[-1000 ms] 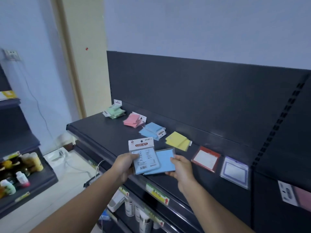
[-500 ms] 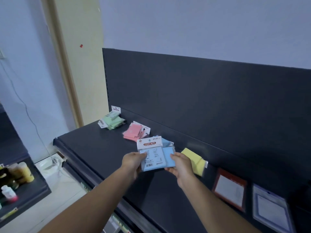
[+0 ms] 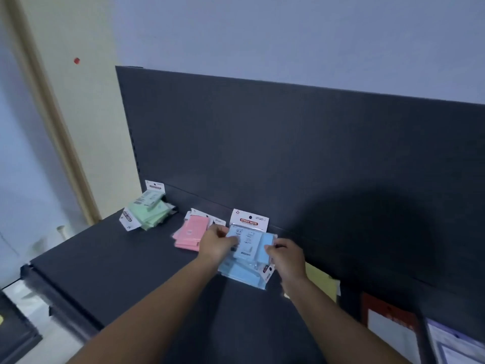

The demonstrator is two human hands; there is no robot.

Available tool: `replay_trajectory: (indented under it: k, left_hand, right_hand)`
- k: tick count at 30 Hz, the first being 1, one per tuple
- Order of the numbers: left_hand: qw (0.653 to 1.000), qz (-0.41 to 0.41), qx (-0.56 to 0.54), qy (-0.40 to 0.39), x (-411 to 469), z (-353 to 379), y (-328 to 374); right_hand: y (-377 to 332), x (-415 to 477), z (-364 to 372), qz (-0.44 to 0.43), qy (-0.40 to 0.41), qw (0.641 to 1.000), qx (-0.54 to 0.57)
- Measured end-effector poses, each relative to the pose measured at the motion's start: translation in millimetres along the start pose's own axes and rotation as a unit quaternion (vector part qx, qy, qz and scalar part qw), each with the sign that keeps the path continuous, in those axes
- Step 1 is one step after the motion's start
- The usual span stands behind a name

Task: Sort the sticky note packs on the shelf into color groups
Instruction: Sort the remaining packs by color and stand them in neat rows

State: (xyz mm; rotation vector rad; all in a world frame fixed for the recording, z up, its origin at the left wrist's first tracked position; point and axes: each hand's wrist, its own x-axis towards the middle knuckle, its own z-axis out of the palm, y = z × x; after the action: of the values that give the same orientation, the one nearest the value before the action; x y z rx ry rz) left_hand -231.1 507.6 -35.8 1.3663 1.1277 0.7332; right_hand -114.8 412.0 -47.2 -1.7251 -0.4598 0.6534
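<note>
1. Two blue packs [image 3: 258, 245] are held side by side, slightly overlapped, low over the blue pile [image 3: 240, 275] at mid-shelf near the back panel [image 3: 288, 153]. Contact with the pile cannot be told.
2. The left hand [image 3: 216, 243] is curled on the left edge of the left pack, with its thumb on the face.
3. The right hand [image 3: 286, 254] is pinched on the right edge of the right pack.
4. "STICKY NOTE" is read in white on a red banner on the white header card [image 3: 249, 220] of the left pack. The small print and icons below it are too blurred to read.
5. A header card [image 3: 268, 270] is seen at the right of the blue pile, with red lettering that is not legible.
6. The pink pile [image 3: 190, 233] is placed just left of the blue, partly covered by the left hand.
7. The green pile [image 3: 148, 211] is placed further left in the far corner. A red banner shows on its header cards, text blurred.
8. A yellow pack [image 3: 319, 281] is seen right of the blue pile, behind the right wrist.
9. On the near right of the black shelf [image 3: 118, 264], a red-framed card [image 3: 385, 321] and a purple-framed card [image 3: 456, 346] are laid, with no readable writing.
</note>
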Motion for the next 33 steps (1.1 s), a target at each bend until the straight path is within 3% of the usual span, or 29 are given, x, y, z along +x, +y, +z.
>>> replay_trajectory:
  k: [3,8,18,22,25,29,33]
  left_hand:
    - [0.99,0.057,0.118,-0.048,13.8,2.4,-12.7]
    - [0.977,0.122,0.164,-0.064,28.1,6.7,-23.7]
    - [0.926,0.239,0.291,-0.017,27.3,6.8,-22.8]
    - [0.878,0.379,0.289,-0.041,4.0,23.1,-15.4]
    - [0.821,0.464,0.303,-0.134,-23.1,50.4,-10.3]
    - [0.733,0.524,0.347,-0.262,-72.3,101.2,-15.3]
    - [0.69,0.548,0.338,-0.331,-137.1,146.6,-20.9]
  right_hand:
    - [11.2,8.7,9.2,0.018,0.036,0.999,-0.022]
    - [19.4,18.1,19.5,0.037,0.094,0.995,-0.027]
    - [21.5,-3.9,10.4,-0.033,0.157,0.984,-0.081]
    - [18.2,-29.7,-17.4,-0.081,0.175,0.963,-0.188]
    - [19.4,-58.4,-54.0,-0.099,0.177,0.927,-0.316]
    - [30.0,-108.9,-117.2,-0.071,0.211,0.856,-0.467]
    - [46.7,-171.3,-188.4,-0.024,0.263,0.801,-0.537]
